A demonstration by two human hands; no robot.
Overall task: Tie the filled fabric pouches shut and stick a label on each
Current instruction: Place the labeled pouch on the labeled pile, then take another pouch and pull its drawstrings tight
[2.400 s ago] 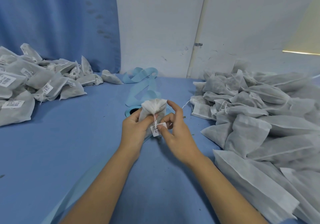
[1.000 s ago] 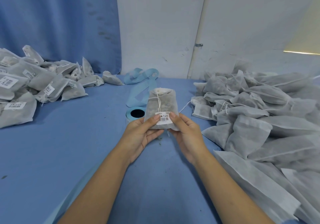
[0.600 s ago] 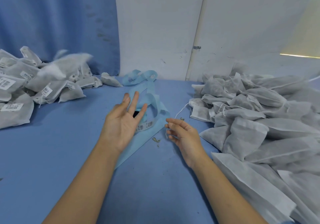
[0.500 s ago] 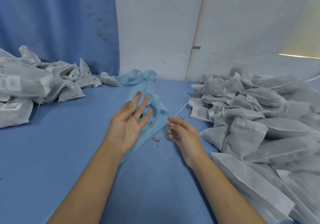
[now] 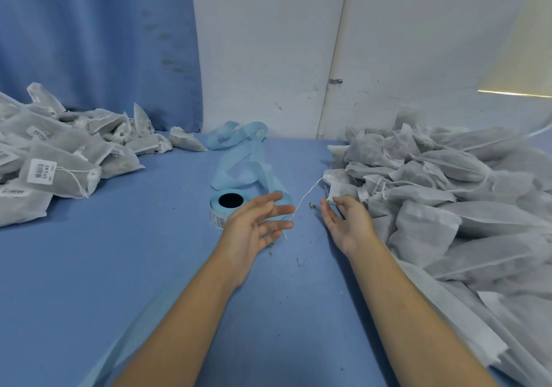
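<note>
Left hand is hovering over the bench, released, fingers spread and straight, palm turned toward the right, gripping nothing. Right hand is also hanging open, fingers relaxed, palm facing left, holding nothing. Its fingertips are reaching the near edge of the nearest pouch; can't tell if they are touching it.

That pouch is lying at the front of the heap of unlabelled pouches, which is filling the right side of the bench, just beside the right hand. A white drawstring is trailing from the pouch across the bench, passing between the two hands and ending by the left fingertips; contact unclear.

Label roll is sitting just beyond the left hand, partly hidden by its fingers, with a light blue backing strip curling away toward the wall. Heap of labelled pouches is lying far left, well apart from both hands, in front of a blue curtain.
</note>
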